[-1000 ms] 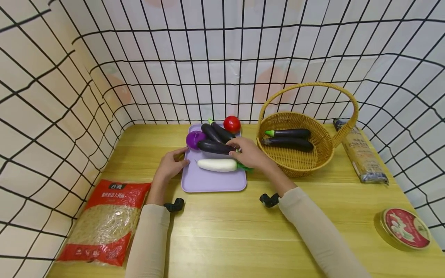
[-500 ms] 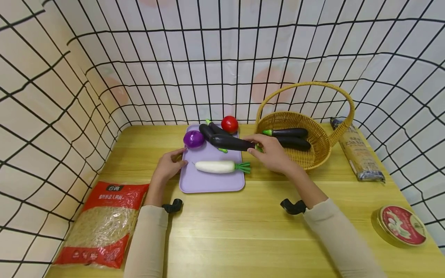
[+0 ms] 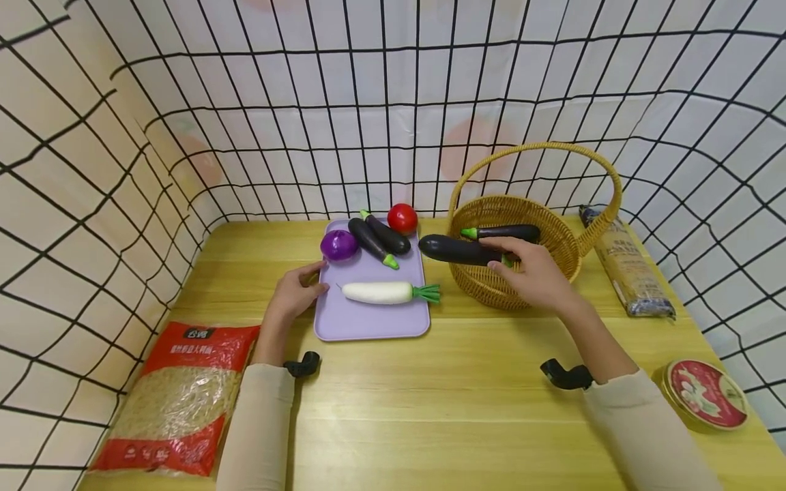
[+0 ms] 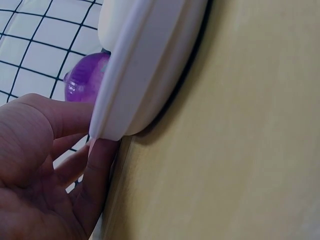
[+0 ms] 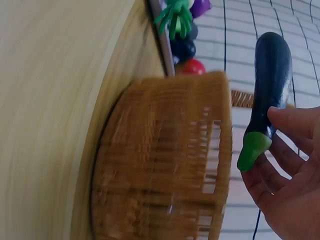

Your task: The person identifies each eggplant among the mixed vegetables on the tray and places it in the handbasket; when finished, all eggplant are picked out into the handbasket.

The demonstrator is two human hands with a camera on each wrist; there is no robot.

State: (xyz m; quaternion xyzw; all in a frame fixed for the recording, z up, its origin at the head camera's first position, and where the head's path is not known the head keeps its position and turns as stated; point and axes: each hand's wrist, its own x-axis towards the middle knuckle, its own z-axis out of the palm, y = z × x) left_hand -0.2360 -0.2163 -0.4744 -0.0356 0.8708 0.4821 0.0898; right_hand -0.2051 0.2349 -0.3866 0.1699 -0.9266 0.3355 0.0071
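Note:
My right hand (image 3: 529,271) pinches a dark eggplant (image 5: 272,75) near its green stem, above the left side of the wicker basket (image 3: 491,294). Another eggplant (image 3: 512,232) lies inside the basket; the held one and my hand cover part of the interior. At the left, my left hand (image 3: 293,292) pinches the rim of the lilac tray (image 4: 135,75), thumb on its upper edge and fingers lower on its side. On the tray lie a white radish (image 3: 379,293) with green leaves, a purple onion-like vegetable (image 3: 340,245), two eggplants (image 3: 374,240) and a red tomato (image 3: 402,218).
A red pasta bag (image 3: 178,399) lies at the left beside the left forearm. Right of the basket is a long clear packet (image 3: 629,262). A round red-lidded tin (image 3: 706,394) stands at the right. Black-gridded cloth walls (image 3: 344,123) enclose the wooden table (image 3: 424,409).
My right hand has lifted an eggplant off the tray and carried it right, over the basket. My left hand stays at the tray's edge. The whole view has shifted slightly.

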